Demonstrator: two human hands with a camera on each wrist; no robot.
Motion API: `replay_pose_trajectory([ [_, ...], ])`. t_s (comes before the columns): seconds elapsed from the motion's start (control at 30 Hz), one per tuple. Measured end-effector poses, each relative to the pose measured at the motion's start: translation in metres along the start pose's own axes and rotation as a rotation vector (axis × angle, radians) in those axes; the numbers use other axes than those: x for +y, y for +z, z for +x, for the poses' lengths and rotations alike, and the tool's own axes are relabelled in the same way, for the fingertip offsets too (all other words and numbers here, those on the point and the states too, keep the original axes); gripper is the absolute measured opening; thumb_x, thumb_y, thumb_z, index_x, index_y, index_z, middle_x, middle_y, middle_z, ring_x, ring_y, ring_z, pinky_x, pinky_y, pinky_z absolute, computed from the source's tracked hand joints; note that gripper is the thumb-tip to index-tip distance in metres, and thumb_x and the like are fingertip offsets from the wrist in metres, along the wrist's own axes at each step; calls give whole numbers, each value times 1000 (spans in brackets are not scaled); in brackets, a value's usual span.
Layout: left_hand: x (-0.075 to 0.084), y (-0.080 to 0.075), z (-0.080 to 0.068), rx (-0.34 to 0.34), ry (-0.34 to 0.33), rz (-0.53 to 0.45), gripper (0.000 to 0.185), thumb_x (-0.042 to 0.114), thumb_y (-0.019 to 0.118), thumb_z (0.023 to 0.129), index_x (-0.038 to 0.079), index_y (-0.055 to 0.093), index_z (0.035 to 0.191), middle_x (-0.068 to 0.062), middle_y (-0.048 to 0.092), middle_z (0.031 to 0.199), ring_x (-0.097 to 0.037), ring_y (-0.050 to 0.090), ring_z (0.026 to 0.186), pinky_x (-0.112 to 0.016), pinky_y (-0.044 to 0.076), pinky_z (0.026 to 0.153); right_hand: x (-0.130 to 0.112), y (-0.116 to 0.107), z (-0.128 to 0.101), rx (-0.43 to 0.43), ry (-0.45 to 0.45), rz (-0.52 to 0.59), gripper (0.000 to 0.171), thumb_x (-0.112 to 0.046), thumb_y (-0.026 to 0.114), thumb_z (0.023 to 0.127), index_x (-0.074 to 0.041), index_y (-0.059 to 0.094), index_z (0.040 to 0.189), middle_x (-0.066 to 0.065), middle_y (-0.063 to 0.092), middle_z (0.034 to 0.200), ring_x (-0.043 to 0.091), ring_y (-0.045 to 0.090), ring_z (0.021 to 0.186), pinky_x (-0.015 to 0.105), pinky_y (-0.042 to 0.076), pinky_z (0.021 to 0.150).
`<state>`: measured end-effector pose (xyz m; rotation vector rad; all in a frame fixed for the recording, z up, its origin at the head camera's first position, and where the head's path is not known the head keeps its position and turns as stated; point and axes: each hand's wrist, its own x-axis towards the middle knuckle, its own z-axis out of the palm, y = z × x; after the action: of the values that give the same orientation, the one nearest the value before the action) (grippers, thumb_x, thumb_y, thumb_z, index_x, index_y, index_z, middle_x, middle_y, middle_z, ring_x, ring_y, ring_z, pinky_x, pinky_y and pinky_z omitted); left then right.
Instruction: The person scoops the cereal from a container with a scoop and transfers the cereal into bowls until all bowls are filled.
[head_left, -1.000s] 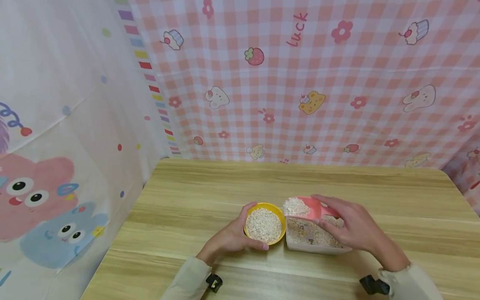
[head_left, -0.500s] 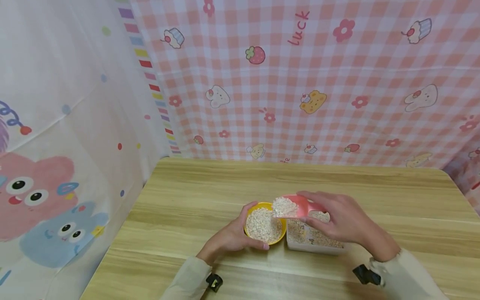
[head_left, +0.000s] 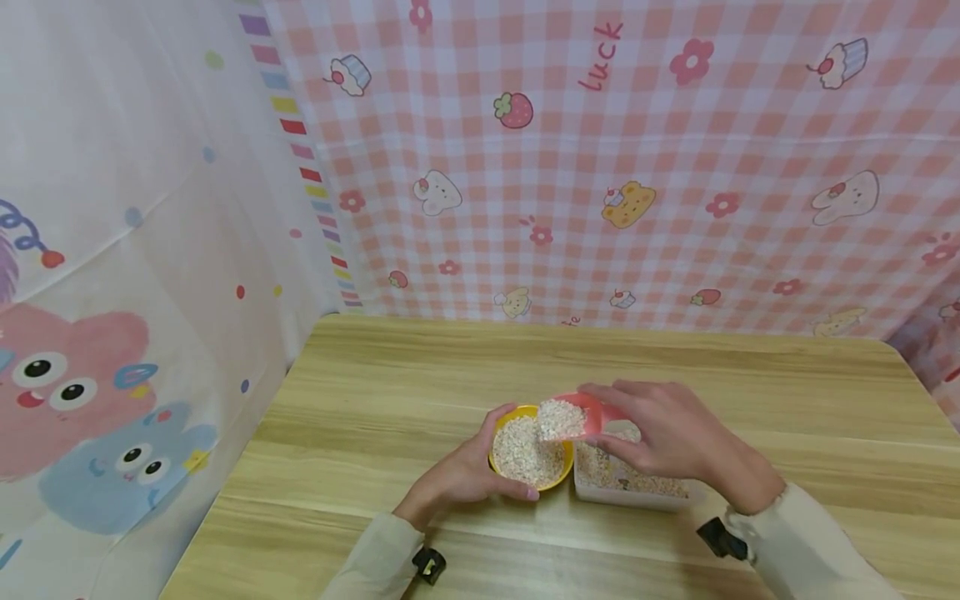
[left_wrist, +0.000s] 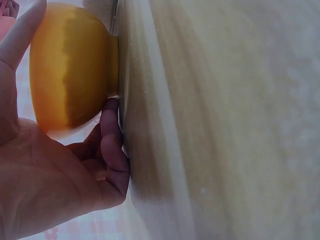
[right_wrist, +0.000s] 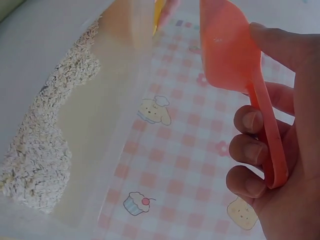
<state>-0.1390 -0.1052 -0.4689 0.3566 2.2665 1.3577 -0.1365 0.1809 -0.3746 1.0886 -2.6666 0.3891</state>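
A yellow bowl (head_left: pixel 557 475) of pale oat flakes stands on the wooden table (head_left: pixel 390 400). My left hand (head_left: pixel 459 472) cups its left side, thumb on the far rim, fingers under the near edge; the left wrist view shows the bowl (left_wrist: pixel 70 65) against my left hand (left_wrist: pixel 60 165). My right hand (head_left: pixel 660 437) holds a pink scoop (head_left: pixel 581 414) heaped with oats, over the bowl's right rim. The right wrist view shows the scoop (right_wrist: pixel 227 50) with my fingers (right_wrist: pixel 250 150) curled round its handle. A clear rectangular container (head_left: pixel 630 487) of oats sits right of the bowl, partly hidden by my right hand.
Pink checked cloth (head_left: pixel 600 167) hangs behind the table and a cartoon-print cloth (head_left: pixel 112 333) hangs along its left side. The container's clear wall and oats (right_wrist: pixel 45 140) fill the left of the right wrist view.
My right hand has carried the filled scoop left, from above the container to above the bowl's right rim. The left hand and bowl have stayed put.
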Motion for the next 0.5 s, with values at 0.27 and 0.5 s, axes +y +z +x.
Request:
replay_pose_trajectory([
  [0.27,0,0,0,-4,19,-23,117,36,92,68,32,15,155,-7,46,147,-27,41,135,-54,28,113,-3,0,5,-28,-27,-56,53,-51,70,88,-19,64,130,-5,63,83,2,44,60,21,36,52],
  [0.5,0,0,0,-9,27,-23,116,36,92,68,32,15,155,-6,47,146,-27,42,135,-53,29,113,-4,1,7,-30,-74,-154,53,-51,70,87,-18,64,128,-8,52,73,3,37,56,20,31,48],
])
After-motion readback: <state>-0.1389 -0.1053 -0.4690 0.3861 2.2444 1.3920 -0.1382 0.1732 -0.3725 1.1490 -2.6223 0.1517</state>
